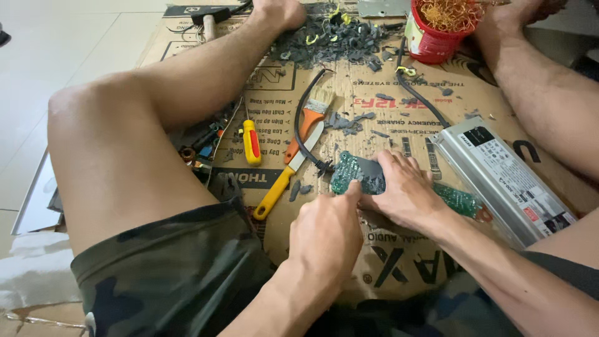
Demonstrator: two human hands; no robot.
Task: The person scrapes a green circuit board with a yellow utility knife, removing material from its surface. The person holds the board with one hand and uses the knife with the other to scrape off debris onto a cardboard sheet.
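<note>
While the left hand (327, 234) sits curled at 6 o'clock, fingertips pinching the near edge of a green circuit board (357, 175), the right hand (405, 190) presses flat on that board at centre, on cardboard (399, 262). Silver metal casing (508, 178) lies at 3 o'clock, yellow-handled knife (284, 178) at 9, red tub of copper wire (437, 28) at 12.

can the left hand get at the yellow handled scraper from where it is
Probably yes. The left hand is at the green circuit board, and the yellow-handled scraper lies just to its left on the cardboard, with nothing between them; only a black cable crosses its blade.
</note>
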